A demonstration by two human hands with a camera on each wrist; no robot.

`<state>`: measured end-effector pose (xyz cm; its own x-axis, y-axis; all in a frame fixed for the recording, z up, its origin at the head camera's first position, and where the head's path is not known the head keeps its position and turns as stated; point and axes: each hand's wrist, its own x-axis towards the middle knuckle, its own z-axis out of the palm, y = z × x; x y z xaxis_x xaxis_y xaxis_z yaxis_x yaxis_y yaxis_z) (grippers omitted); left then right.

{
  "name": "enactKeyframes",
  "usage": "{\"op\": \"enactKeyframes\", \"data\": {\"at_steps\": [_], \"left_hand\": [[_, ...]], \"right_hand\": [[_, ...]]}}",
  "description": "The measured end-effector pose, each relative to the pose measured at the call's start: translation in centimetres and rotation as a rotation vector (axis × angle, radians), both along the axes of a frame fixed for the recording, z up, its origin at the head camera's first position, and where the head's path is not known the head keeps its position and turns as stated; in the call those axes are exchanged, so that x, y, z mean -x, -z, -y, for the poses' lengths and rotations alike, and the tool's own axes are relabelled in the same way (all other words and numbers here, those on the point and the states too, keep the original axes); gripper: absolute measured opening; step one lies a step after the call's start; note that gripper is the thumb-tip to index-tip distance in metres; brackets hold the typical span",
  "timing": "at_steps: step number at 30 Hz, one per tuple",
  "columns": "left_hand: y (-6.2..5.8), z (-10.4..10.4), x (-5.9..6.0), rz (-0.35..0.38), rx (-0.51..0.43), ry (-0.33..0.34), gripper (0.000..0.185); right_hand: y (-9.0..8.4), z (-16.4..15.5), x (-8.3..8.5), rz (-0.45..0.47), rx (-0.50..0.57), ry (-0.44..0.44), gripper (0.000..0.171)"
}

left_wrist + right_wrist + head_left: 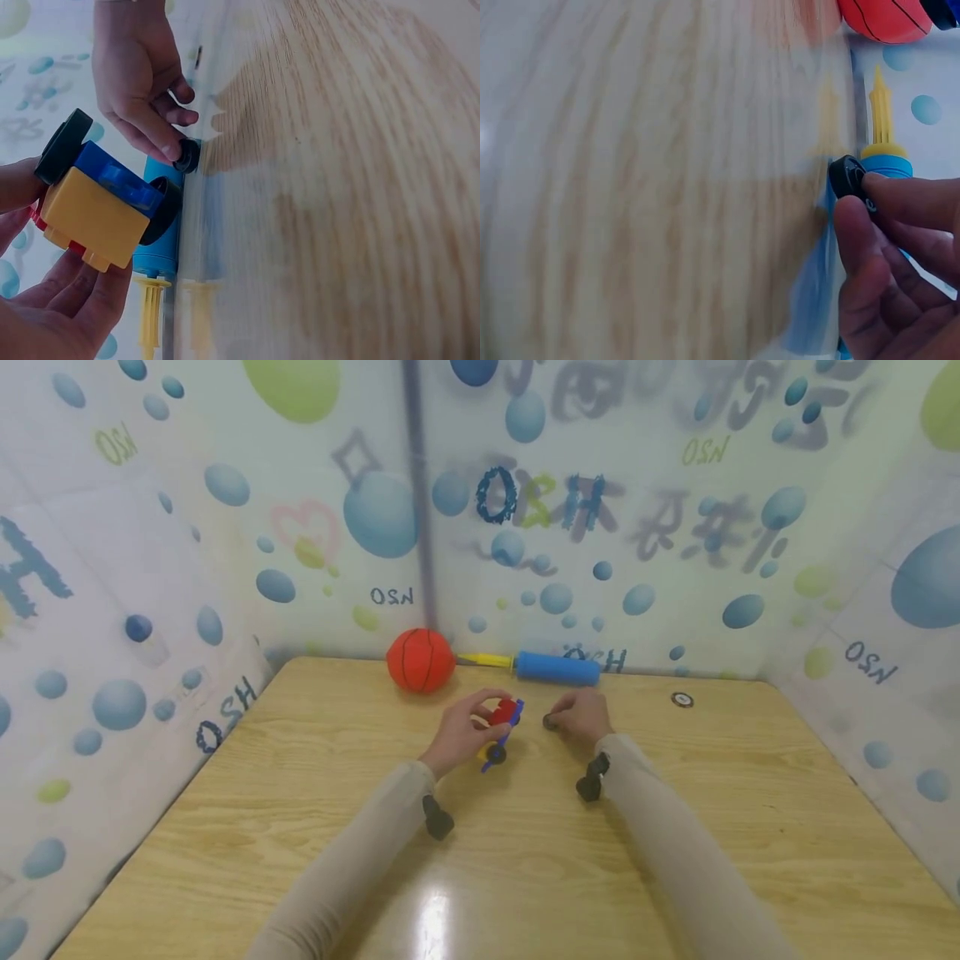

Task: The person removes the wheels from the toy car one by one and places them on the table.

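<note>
Overall light: bright, even and cool in all three views.
Glare: a white patch of reflected overhead light on the table (442, 918), near the bottom edge of the head view.
Shadows: soft and faint, under the forearms.
Head view: fairly sharp at centre; walls bend outward at the edges; printed wall lettering smeared.
Wrist views: wood grain streaked with motion blur; the blue pump (889, 169) soft and hazy.

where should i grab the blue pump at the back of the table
Grip the blue pump around its thick barrel, coming from above and the front. It lies flat along the wall, so the back is blocked, and the thin yellow handle by the orange ball would likely slide out.
</note>
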<state>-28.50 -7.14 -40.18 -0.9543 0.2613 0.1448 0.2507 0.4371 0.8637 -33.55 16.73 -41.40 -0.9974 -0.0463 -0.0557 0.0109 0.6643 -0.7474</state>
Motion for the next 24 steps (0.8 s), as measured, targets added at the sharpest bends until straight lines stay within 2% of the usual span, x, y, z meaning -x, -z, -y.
{"op": "enactKeyframes", "data": {"at_steps": [7, 13, 17, 24], "left_hand": [[-0.2, 0.1, 0.0, 0.001, 0.008, 0.004, 0.047], [0.0, 0.1, -0.1, 0.004, -0.002, -0.006, 0.047], [0.0, 0.2, -0.2, -0.001, -0.006, -0.007, 0.047], [-0.2, 0.1, -0.2, 0.04, -0.026, -0.016, 0.045]], "right_hand": [[0.7, 0.6, 1.3, -0.012, -0.011, 0.022, 0.011], [1.4, 0.9, 2.0, -0.08, -0.1, 0.022, 0.011], [1.7, 1.0, 2.3, -0.093, -0.128, 0.024, 0.012], [1.6, 0.9, 2.2, -0.046, -0.041, 0.05, 0.01]]}}
